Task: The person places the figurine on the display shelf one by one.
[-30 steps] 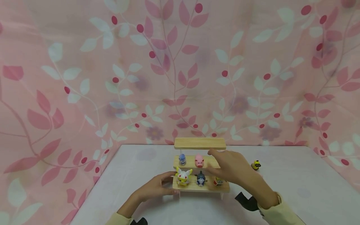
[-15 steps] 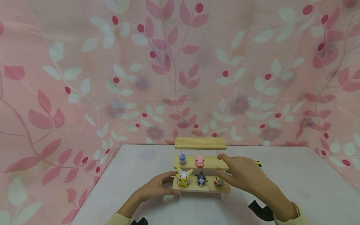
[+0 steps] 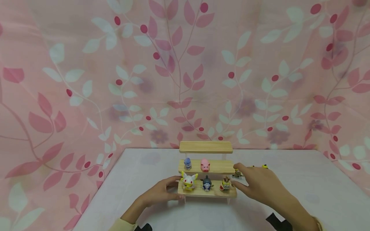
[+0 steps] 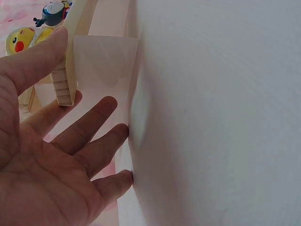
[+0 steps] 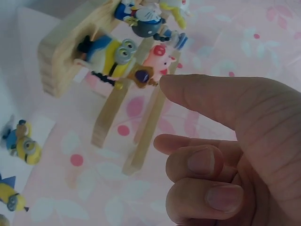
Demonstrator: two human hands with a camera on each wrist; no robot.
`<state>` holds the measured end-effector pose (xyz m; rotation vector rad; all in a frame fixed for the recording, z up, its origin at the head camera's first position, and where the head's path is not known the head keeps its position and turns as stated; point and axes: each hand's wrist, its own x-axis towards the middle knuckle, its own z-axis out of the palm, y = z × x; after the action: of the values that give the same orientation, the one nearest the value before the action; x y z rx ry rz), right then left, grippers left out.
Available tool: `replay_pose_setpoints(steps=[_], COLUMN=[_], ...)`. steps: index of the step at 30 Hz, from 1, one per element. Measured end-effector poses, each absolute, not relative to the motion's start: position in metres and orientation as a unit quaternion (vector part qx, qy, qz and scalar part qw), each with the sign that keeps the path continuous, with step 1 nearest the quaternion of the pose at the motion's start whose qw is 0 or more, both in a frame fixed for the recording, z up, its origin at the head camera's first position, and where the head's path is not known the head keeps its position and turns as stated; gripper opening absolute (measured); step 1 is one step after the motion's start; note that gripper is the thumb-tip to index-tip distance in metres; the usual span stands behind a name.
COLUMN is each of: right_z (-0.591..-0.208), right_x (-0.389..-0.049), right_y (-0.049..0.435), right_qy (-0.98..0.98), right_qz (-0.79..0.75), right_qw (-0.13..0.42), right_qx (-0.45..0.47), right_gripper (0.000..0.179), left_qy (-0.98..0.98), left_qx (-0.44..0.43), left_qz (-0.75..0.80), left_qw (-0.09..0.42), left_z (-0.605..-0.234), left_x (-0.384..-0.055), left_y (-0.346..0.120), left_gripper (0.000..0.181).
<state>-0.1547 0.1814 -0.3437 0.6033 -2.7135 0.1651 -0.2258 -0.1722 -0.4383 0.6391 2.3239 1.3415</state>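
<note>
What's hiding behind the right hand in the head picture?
Behind the right hand, a small figure shows between finger and thumb, and yellow bits peek above; the hand covers the rest.

Pink floral backdrop (image 3: 208,80) behind a white worktop (image 3: 323,186)
The backdrop bears white leaves (image 3: 228,57), deeper-pink leaves (image 3: 189,13) and red dots (image 3: 204,7).

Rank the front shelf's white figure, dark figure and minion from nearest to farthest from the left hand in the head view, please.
From the left hand:
1. White figure: front shelf, left end.
2. Dark figure: middle.
3. Minion: right end.
</note>
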Motion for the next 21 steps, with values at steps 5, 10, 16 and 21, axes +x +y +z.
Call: replay_pose_setpoints(steps=[5, 10, 16, 21], right_z=[-0.349, -0.354, -0.361, -0.370], right_x=[-0.155, -0.155, -0.158, -0.160], right_y=[0.194, 0.208, 0.221, 0.230], right_qy=[-0.966, -0.967, -0.971, -0.975], right_qz=[0.051, 0.055, 0.064, 0.072], right_qw=[0.161, 0.161, 0.148, 0.136], right_qx=[0.196, 0.188, 0.175, 0.161], right_gripper=[0.045, 0.045, 0.044, 0.044], left_qy=[0.828, 0.830, 0.830, 0.829], left_qx=[0.227, 0.222, 0.221, 0.222], left_qz=[0.476, 0.474, 0.475, 0.476], left_qw=[0.191, 0.193, 0.192, 0.194], left_z=[-0.439, -0.440, -0.440, -0.440], left_x=[-0.227, -0.227, -0.228, -0.227], left_y=[-0.173, -0.173, -0.173, -0.173], left_gripper=[0.073, 0.072, 0.073, 0.072])
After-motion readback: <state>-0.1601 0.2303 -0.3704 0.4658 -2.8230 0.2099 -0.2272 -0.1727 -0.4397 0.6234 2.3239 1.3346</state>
